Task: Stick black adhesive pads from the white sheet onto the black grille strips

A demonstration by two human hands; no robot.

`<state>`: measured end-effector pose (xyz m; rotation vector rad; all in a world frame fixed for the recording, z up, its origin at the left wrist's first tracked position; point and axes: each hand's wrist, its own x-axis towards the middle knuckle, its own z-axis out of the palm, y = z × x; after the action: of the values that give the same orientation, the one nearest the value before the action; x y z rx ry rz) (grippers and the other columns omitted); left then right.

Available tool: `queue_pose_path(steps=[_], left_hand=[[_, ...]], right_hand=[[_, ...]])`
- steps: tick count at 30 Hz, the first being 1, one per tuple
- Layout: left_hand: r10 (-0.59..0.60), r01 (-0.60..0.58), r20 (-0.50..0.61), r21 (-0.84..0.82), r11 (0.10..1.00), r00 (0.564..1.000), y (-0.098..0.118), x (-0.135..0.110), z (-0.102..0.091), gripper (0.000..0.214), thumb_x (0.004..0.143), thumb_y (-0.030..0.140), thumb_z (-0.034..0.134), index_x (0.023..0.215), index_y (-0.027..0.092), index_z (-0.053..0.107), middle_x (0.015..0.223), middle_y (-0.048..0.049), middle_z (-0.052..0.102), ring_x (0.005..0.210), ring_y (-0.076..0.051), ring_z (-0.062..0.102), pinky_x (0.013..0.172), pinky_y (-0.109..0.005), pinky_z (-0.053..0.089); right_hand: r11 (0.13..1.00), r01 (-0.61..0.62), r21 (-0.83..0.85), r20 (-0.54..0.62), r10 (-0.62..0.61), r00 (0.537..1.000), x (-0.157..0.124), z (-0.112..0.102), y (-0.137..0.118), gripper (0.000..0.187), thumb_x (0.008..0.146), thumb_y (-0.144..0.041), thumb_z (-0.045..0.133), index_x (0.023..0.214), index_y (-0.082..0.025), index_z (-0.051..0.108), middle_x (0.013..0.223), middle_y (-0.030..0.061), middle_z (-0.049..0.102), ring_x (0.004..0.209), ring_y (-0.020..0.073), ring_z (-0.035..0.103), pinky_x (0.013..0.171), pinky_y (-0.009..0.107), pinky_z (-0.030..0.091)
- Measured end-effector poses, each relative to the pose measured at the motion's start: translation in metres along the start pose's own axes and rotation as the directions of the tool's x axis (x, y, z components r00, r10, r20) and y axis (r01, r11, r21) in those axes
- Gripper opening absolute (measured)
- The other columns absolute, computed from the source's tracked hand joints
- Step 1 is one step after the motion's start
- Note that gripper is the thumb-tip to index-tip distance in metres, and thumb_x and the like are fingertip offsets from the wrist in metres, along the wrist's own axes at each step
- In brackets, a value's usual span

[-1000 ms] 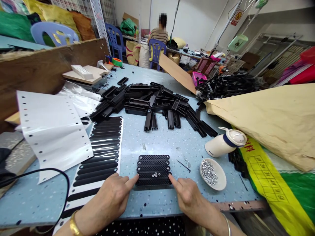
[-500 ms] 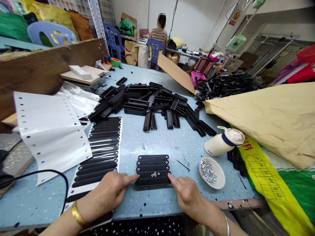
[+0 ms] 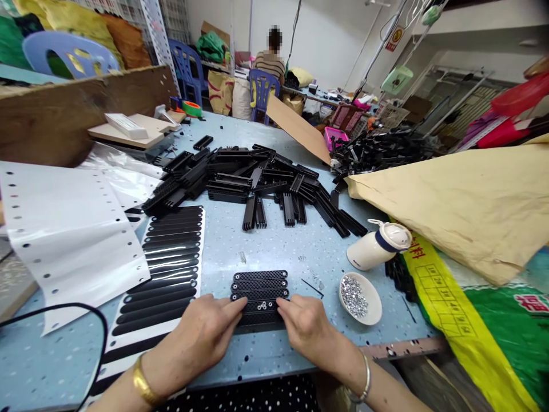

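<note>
A row of black ribbed plastic strips (image 3: 260, 286) lies side by side on the blue table near its front edge. A few small silver washers (image 3: 262, 305) rest on one of the nearer strips. My left hand (image 3: 205, 333) and my right hand (image 3: 305, 328) close in from either side over the nearest strips, with fingers bent and fingertips touching them close to the washers. Whether either hand grips anything is hidden. A white dish of silver washers (image 3: 359, 296) sits just to the right of my right hand.
A sheet of black oblong stickers (image 3: 165, 269) lies at left beside white backing paper (image 3: 68, 229). A heap of black strips (image 3: 253, 177) fills the middle of the table. A white cup (image 3: 377, 246) lies tipped at right beside brown paper (image 3: 463, 200). A person (image 3: 270, 57) sits far back.
Both hands have moved inward from the ends of the strips, and their fingertips now meet over the nearest ones. The view has swung slightly to the right.
</note>
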<state>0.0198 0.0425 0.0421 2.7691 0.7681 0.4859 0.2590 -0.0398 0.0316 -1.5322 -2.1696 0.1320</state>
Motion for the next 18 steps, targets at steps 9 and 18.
queue_pose_path(steps=[9,18], left_hand=[[-0.054,0.040,0.138,0.102,0.994,0.989,0.030,0.032,0.022,0.023,0.087,0.007,0.046,0.074,0.018,0.061,0.061,-0.0025,0.063,0.052,-0.017,0.056,0.056,-0.030,0.044],[-0.003,0.000,0.060,0.056,0.998,0.998,0.022,0.003,0.029,0.020,0.090,0.009,0.042,0.084,0.019,0.059,0.062,-0.0010,0.060,0.052,-0.019,0.055,0.054,-0.032,0.043]], right_hand=[[0.998,-0.026,-0.049,0.095,0.031,0.995,0.012,0.003,-0.010,0.035,0.097,-0.012,0.037,0.072,-0.017,0.061,0.064,0.0043,0.060,0.058,0.0162,0.055,0.053,0.030,0.033],[0.997,0.031,-0.077,0.182,-0.017,0.983,-0.005,-0.007,-0.017,0.026,0.095,-0.008,0.038,0.097,-0.011,0.064,0.073,0.0074,0.063,0.063,0.0192,0.055,0.053,0.032,0.034]])
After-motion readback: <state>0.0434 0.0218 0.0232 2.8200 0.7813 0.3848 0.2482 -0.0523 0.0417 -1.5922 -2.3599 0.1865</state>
